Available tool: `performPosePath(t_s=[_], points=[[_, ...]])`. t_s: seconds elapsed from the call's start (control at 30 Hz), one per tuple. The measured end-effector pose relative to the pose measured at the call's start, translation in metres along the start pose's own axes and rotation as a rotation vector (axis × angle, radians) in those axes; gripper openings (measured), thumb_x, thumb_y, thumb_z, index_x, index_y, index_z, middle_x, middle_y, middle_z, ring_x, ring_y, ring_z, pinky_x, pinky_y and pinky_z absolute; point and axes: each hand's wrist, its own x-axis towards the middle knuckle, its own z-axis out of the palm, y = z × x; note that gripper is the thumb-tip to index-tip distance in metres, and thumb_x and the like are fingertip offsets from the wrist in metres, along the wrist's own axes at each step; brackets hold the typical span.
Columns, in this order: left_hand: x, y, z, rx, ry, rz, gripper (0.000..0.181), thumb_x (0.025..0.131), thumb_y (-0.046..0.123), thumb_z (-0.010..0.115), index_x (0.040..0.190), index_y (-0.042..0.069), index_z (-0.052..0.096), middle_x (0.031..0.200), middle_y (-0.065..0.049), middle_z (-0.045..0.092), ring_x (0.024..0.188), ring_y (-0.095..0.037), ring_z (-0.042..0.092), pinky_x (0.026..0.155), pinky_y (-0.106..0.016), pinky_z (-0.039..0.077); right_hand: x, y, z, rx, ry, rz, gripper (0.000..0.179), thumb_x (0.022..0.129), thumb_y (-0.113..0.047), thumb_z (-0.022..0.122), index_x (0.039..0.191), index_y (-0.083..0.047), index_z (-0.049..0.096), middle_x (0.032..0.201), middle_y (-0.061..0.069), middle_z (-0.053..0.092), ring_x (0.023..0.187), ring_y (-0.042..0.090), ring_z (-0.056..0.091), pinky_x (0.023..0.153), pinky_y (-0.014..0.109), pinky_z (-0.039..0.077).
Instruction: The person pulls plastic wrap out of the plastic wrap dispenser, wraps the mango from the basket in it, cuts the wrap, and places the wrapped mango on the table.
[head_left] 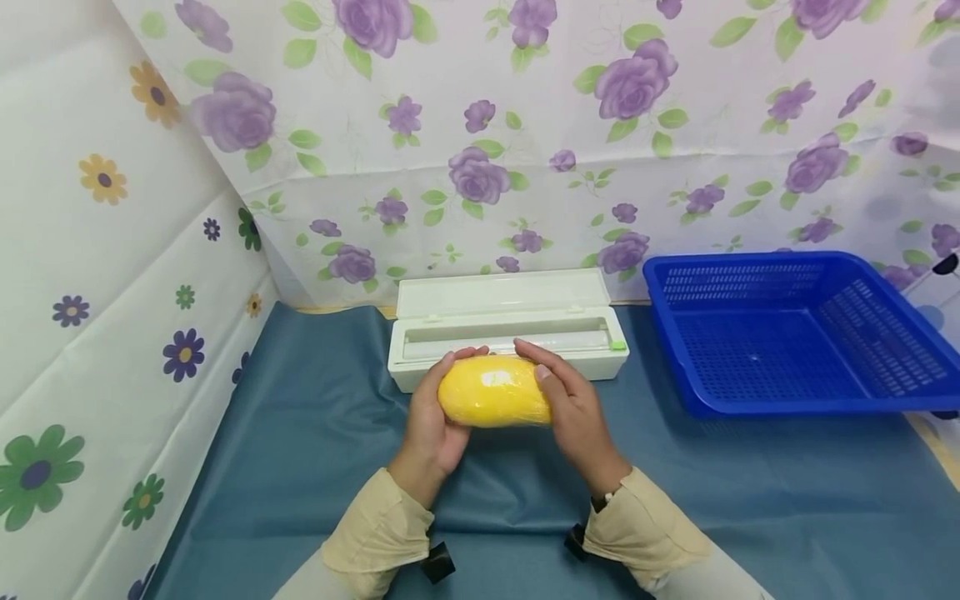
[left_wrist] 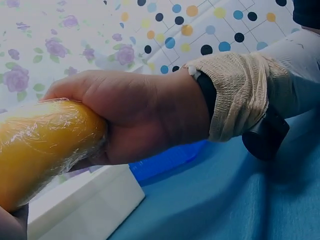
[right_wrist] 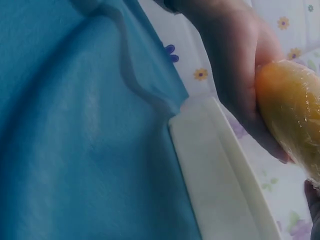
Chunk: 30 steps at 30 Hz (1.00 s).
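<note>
A smooth yellow oblong thing (head_left: 491,396) wrapped in clear cling film is held up between both hands, its film glossy and wrinkled. My left hand (head_left: 431,425) curls round its left end, with the thumb along the top. My right hand (head_left: 581,417) grips the right end, thumb and fingers against the film. In the left wrist view the right hand (left_wrist: 125,110) cups one end of the yellow thing (left_wrist: 45,135). The right wrist view has the left hand (right_wrist: 240,65) around the other end. Just behind the hands sits a white cling film dispenser (head_left: 412,377), lid raised.
A film roll (head_left: 570,340) lies inside the dispenser, which has a green slider (head_left: 617,345) at its right end. To the right stands a blue plastic basket (head_left: 693,392). A blue-green cloth (head_left: 300,483) covers the table, with flowered sheets (head_left: 420,117) behind and at left.
</note>
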Motion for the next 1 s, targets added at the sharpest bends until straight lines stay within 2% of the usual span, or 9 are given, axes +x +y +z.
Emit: performPosePath(t_s=[0.17, 0.43, 0.63, 0.77, 0.9, 1.0], points=[[0.001, 0.000, 0.000, -0.041, 0.020, 0.000, 0.033, 0.107, 0.029, 0.040, 0.119, 0.008, 0.062, 0.121, -0.004, 0.067, 0.119, -0.022, 0.061, 0.104, -0.034, 0.051, -0.003, 0.001, 0.005, 0.038, 0.013, -0.040, 0.037, 0.111, -0.024, 0.040, 0.135, -0.015, 0.066, 0.141, 0.002, 0.063, 0.123, 0.015, 0.059, 0.101, 0.020, 0.048], [0.003, -0.005, -0.003, -0.126, 0.060, -0.023, 0.033, 0.106, 0.029, 0.040, 0.112, 0.008, 0.064, 0.118, -0.005, 0.069, 0.118, -0.022, 0.063, 0.105, -0.035, 0.050, -0.009, 0.005, 0.013, 0.037, 0.076, -0.014, 0.036, 0.110, -0.027, 0.041, 0.131, -0.018, 0.069, 0.131, 0.003, 0.068, 0.101, 0.020, 0.060, 0.086, 0.024, 0.050], [0.003, -0.011, -0.006, -0.136, 0.065, -0.044, 0.036, 0.106, 0.032, 0.039, 0.119, 0.006, 0.061, 0.120, -0.004, 0.069, 0.119, -0.021, 0.063, 0.105, -0.035, 0.050, -0.011, 0.008, 0.015, 0.060, 0.098, -0.028, 0.036, 0.110, -0.023, 0.041, 0.131, -0.013, 0.069, 0.130, 0.006, 0.068, 0.101, 0.018, 0.061, 0.087, 0.024, 0.049], [0.002, -0.012, -0.005, -0.139, 0.064, -0.048, 0.037, 0.106, 0.034, 0.040, 0.117, 0.007, 0.062, 0.122, -0.005, 0.068, 0.117, -0.020, 0.063, 0.104, -0.035, 0.050, -0.012, 0.008, 0.016, 0.065, 0.100, -0.032, 0.036, 0.110, -0.023, 0.041, 0.131, -0.012, 0.069, 0.131, 0.007, 0.068, 0.102, 0.017, 0.062, 0.087, 0.024, 0.050], [0.002, -0.009, -0.003, -0.143, 0.034, -0.053, 0.041, 0.107, 0.036, 0.040, 0.130, 0.005, 0.054, 0.136, -0.008, 0.060, 0.126, -0.022, 0.059, 0.106, -0.033, 0.050, -0.006, 0.007, 0.013, 0.087, 0.090, -0.014, 0.036, 0.110, -0.026, 0.043, 0.131, -0.013, 0.069, 0.129, 0.008, 0.069, 0.102, 0.020, 0.063, 0.087, 0.025, 0.052], [0.001, -0.004, 0.000, -0.134, -0.023, -0.062, 0.053, 0.107, 0.040, 0.039, 0.147, 0.004, 0.041, 0.153, -0.012, 0.046, 0.138, -0.024, 0.048, 0.107, -0.030, 0.049, 0.000, 0.004, 0.007, 0.126, 0.081, 0.003, 0.037, 0.109, -0.027, 0.044, 0.131, -0.011, 0.069, 0.132, 0.009, 0.068, 0.109, 0.020, 0.064, 0.091, 0.025, 0.053]])
